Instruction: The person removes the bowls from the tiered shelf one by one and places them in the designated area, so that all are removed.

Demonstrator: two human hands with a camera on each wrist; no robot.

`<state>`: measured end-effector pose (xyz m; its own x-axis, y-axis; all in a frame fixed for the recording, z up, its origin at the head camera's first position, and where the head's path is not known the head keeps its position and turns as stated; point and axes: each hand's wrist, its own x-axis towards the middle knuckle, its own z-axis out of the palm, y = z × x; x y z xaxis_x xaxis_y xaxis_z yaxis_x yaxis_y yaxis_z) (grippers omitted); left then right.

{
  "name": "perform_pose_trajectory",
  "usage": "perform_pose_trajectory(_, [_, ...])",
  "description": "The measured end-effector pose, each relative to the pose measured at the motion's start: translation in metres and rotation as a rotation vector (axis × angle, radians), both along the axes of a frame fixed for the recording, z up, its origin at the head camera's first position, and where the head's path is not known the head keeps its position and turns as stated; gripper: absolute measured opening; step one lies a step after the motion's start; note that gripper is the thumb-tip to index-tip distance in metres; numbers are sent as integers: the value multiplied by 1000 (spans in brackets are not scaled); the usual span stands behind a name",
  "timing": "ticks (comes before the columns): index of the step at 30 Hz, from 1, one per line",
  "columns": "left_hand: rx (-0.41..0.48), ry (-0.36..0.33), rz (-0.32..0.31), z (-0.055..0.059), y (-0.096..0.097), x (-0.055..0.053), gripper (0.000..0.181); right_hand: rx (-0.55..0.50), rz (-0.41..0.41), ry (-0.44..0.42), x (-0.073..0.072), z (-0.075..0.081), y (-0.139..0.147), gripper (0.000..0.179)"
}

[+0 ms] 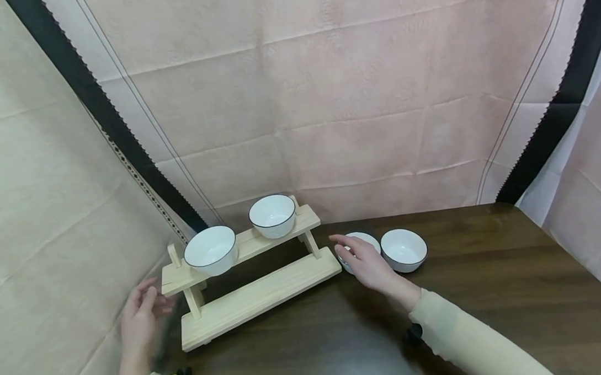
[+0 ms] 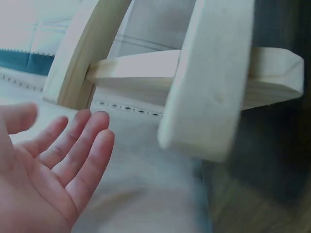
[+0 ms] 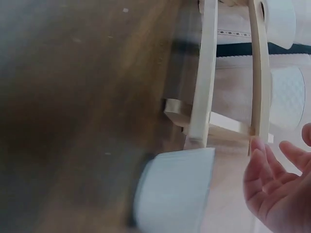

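A two-tier pale wooden rack (image 1: 259, 299) stands on the table. White dark-rimmed bowls sit on its upper board, one on the left (image 1: 210, 250) and one on the right (image 1: 273, 215). My left hand (image 1: 140, 317) is beside the rack's left end, its fingers extended and slightly bent, holding nothing; the left wrist view shows the palm (image 2: 43, 179) below the boards' ends. Right of the rack, my right hand (image 1: 368, 262) hovers with loose fingers over a white bowl (image 1: 364, 240), partly hiding it. In the right wrist view its fingertips overlap the upper board's end (image 3: 262, 121).
Another white bowl (image 1: 404, 250) stands on the dark brown table (image 1: 482, 280), right beside the partly hidden one. Pale cloth (image 1: 352, 108) hangs behind the table and along both sides, close to the rack's left end.
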<state>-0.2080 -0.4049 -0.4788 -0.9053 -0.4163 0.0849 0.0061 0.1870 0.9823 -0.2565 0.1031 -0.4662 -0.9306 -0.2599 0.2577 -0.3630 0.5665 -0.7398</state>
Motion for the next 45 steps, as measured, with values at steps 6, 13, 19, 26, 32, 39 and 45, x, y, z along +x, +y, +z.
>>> perform_pose_trajectory(6, [-204,-103,-89,19,-5,-9,54,118,47,31,-14,23,-12,47])
perform_pose_trajectory(13, [-516,-201,-233,32,-17,-16,69,152,32,-7,-30,46,-17,50])
perform_pose_trajectory(19, [-539,-291,-355,44,-24,-22,76,158,47,-29,-35,50,-20,51])
perform_pose_trajectory(26, [-535,-399,-402,58,-21,-27,76,210,60,-24,-38,49,-23,47])
perform_pose_trajectory(32, [-561,-415,-397,63,-16,-31,75,194,34,-11,-45,52,-28,45])
perform_pose_trajectory(39, [-534,-410,-391,66,-14,-32,73,171,-32,-21,-54,60,-46,47])
perform_pose_trajectory(45, [-519,-410,-410,68,-15,-30,72,88,-94,-39,-62,65,-68,57])
